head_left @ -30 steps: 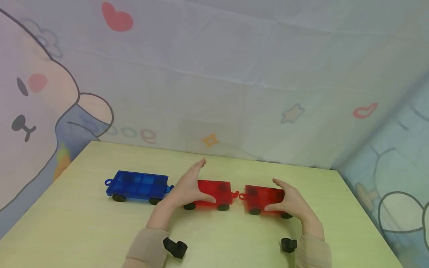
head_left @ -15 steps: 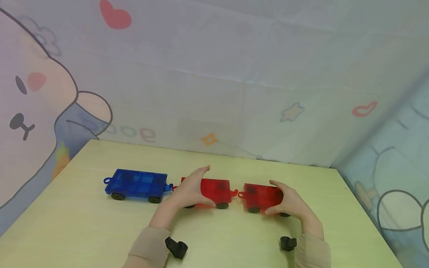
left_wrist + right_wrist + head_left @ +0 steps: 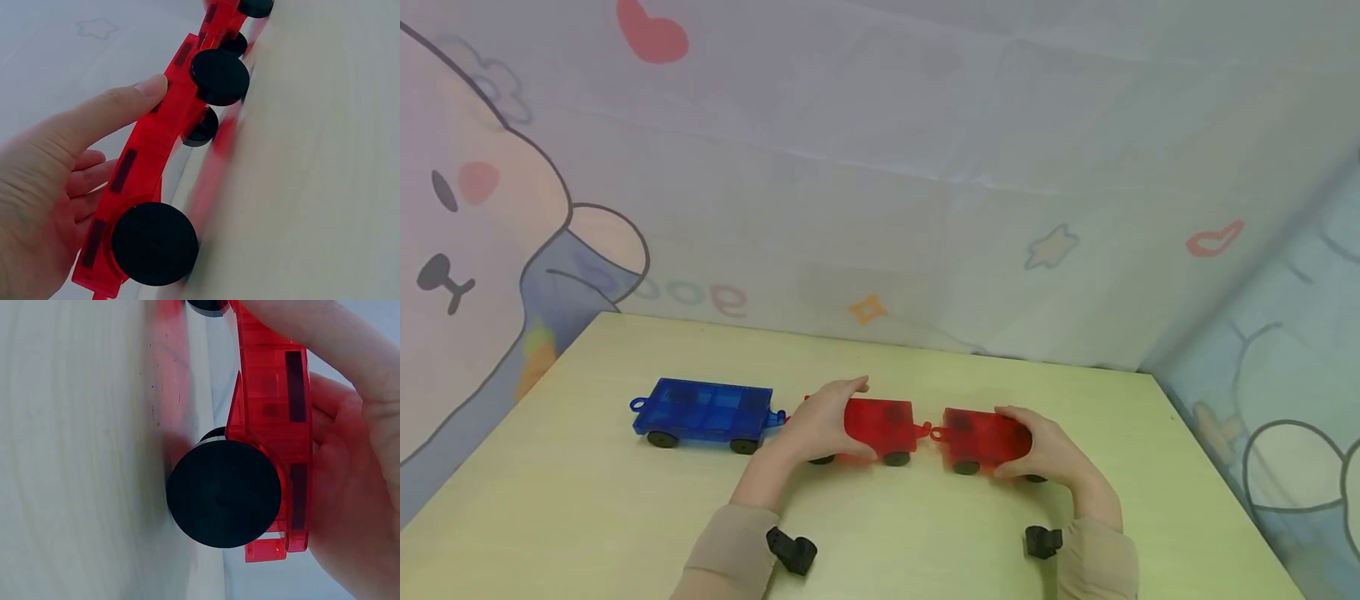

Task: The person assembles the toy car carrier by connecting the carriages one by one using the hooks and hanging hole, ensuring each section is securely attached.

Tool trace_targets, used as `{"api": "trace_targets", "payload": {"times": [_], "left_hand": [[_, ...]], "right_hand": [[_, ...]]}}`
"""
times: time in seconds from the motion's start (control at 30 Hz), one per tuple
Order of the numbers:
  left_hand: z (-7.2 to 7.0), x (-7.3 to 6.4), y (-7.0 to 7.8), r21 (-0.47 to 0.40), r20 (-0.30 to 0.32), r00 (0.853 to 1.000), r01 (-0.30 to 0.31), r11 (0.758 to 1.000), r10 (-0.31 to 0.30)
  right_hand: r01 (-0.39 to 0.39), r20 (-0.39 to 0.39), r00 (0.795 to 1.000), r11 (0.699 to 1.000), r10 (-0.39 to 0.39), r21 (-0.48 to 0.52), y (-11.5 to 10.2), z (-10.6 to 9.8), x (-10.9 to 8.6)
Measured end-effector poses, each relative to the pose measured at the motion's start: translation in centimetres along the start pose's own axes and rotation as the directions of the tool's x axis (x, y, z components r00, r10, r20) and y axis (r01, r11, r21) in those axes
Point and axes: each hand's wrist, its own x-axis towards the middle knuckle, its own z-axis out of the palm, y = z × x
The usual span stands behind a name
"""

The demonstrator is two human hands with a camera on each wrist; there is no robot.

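Stiffness and lightness were judged likely in the left red wagon (image 3: 883,421) and right red wagon (image 3: 981,437), gripped on the worktop (image 3: 917,533) by left hand (image 3: 820,427) and right hand (image 3: 1051,450) respectively, flanks (image 3: 144,149) above wheels (image 3: 156,242) seeming best held.

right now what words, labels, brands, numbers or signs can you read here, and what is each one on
"oog": faint, part of a row of letters printed on the backdrop; whatever stands at the row's left end, beside the bear, is too faint to read.
No text shows on the blue wagon, the left red wagon or the right red wagon.
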Motion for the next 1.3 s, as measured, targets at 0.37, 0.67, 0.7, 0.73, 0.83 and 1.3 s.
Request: {"api": "trace_targets", "payload": {"times": [0.37,0.67,0.7,0.73,0.83,1.3], "left_hand": [[0.0,0.1,-0.7,-0.042,0.044,0.999,0.016,0.999,-0.014],[0.0,0.2,-1.0,-0.062,0.061,0.998,0.015,0.998,-0.011],[0.0,0.2,-1.0,-0.059,0.060,0.998,0.011,0.998,-0.008],[0.0,0.1,-1.0,-0.058,0.060,0.998,0.007,0.998,-0.004],[-0.1,0.1,-1.0,-0.053,0.061,0.998,-0.006,0.999,0.009],[0.0,0.1,-1.1,-0.051,0.068,0.997,-0.030,0.998,0.034]], "right_hand": [[-0.020,-0.001,1.000,1.000,0.020,0.016,0.3,0.1,-0.1],[-0.034,0.011,0.999,0.999,0.034,0.032,0.3,0.0,-0.2],[-0.034,0.008,0.999,0.999,0.034,0.033,0.4,0.0,-0.2],[-0.034,0.007,0.999,0.999,0.034,0.034,0.4,0.0,-0.2],[-0.036,0.006,0.999,0.999,0.036,0.032,0.4,0.0,-0.2],[-0.038,0.004,0.999,0.999,0.038,0.034,0.4,-0.2,-0.3]]}}
